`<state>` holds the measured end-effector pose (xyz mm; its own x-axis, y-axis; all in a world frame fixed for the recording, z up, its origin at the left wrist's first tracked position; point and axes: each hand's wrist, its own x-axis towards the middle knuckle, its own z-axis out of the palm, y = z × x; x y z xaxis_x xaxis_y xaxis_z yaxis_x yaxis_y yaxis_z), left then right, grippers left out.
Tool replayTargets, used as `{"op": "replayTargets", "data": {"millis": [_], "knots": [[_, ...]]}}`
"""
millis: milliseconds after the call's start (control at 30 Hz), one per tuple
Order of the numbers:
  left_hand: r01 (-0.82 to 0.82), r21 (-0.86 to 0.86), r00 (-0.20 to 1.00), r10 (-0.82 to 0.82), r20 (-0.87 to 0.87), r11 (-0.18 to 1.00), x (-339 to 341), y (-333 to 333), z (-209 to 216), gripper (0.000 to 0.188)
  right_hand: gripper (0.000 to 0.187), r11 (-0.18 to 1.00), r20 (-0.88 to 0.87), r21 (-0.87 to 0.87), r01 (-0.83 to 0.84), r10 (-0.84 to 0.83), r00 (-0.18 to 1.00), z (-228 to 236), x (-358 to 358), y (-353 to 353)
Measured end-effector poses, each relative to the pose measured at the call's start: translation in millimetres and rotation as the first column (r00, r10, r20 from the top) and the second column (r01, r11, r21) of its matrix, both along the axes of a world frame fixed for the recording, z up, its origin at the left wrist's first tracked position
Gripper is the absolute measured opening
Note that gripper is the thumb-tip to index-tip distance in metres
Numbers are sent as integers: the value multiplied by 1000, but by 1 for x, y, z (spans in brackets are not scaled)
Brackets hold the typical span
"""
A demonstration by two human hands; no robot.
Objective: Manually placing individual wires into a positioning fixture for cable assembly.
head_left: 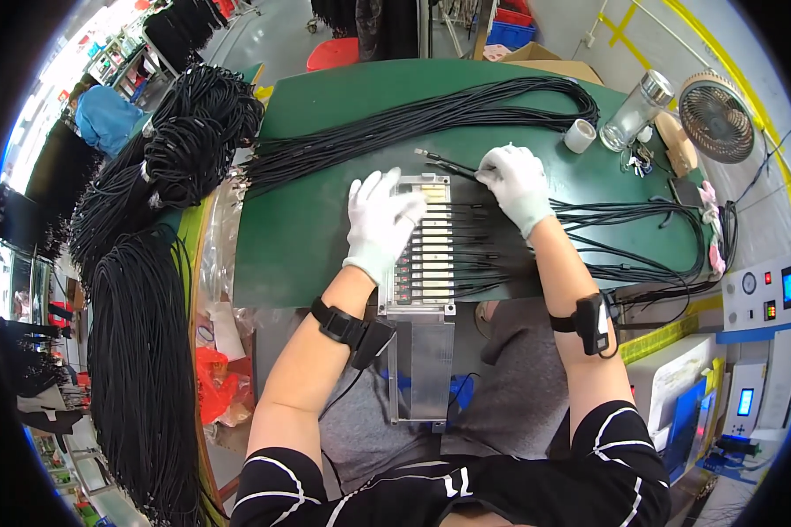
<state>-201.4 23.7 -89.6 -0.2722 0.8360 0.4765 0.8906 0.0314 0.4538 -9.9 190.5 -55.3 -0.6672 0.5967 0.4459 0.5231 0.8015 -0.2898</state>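
Note:
In white gloves, both of my hands work above a metal fixture [416, 303] at the near edge of the green table. A row of black cables [466, 256] lies with its connector ends side by side in the fixture's slots. My left hand [380, 220] rests over the fixture's far left side, fingers apart, thumb reaching across the slots. My right hand [514, 184], right of the fixture's far end, pinches a black cable [453, 166]. Its connector end points left, beyond the fixture. The seated cables run right beneath my right forearm.
A long cable bundle [395, 123] crosses the far table. Thick cable coils [141, 351] hang at the left. A tape roll [580, 136], a glass bottle [637, 110] and a small fan [716, 117] stand at the far right. Devices with lit displays [760, 294] sit right. Another person [105, 119] is far left.

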Motion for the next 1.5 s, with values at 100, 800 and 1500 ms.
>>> {"op": "replayTargets", "data": {"millis": [100, 800, 1500], "knots": [[-71, 95, 947, 37, 319, 993, -6, 4, 2, 21, 14, 987, -81, -22, -156, 154, 985, 7, 6, 0], [-157, 167, 955, 106, 279, 973, -14, 2, 2, 20, 10, 964, -84, -11, -265, 263, 961, 11, -7, -26], [-118, 44, 973, 106, 205, 992, -19, 3, -5, 23, 12, 952, -22, 160, -262, 269, 963, 2, -17, -23]]}}
